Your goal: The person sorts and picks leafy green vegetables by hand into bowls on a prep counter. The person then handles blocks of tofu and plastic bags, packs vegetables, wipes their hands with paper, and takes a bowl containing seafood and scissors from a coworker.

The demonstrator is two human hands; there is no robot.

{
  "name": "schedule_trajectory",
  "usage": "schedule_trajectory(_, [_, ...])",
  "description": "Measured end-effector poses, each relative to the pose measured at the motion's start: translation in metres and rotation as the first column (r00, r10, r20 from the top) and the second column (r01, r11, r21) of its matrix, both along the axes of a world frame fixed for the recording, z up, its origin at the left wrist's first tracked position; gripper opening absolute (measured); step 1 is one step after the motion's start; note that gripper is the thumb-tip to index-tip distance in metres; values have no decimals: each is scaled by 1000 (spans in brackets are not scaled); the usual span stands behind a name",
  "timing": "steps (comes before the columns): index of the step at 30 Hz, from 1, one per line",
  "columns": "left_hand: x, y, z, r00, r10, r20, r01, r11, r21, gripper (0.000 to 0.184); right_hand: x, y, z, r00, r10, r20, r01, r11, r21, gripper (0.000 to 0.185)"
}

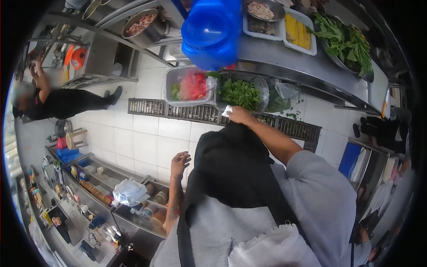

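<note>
My right hand (240, 115) is closed around a small crumpled white cloth or tissue (227, 111); which of the two I cannot tell. It is over the floor drain, close to the near edge of a lined bin of leafy greens (240, 92). My left hand (180, 162) hangs low on the left with its fingers loosely bent and apart, nothing visible in it. A grey bin (167, 86) holding red and pale plastic bags stands beside the greens. Over both bins looms a large blue plastic container (209, 33).
A floor drain grate (147, 107) crosses the white tiles. Trays of food and a bowl of leafy greens (349, 44) stand on the steel counter (284, 62). A cluttered shelf (129, 213) lies at left. One person (66, 102) works far left; others are partly visible at right.
</note>
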State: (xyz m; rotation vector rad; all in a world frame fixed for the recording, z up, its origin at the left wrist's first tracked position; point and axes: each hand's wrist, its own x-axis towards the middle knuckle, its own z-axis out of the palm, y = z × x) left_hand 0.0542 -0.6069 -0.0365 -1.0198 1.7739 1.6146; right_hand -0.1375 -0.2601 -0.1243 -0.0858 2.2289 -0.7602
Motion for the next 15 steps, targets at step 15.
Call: schedule_trajectory(15, [27,63,-46,924,-355,-140,347,935,-79,47,-106,-85,-45,996,15,-91,-30,988,-154,69])
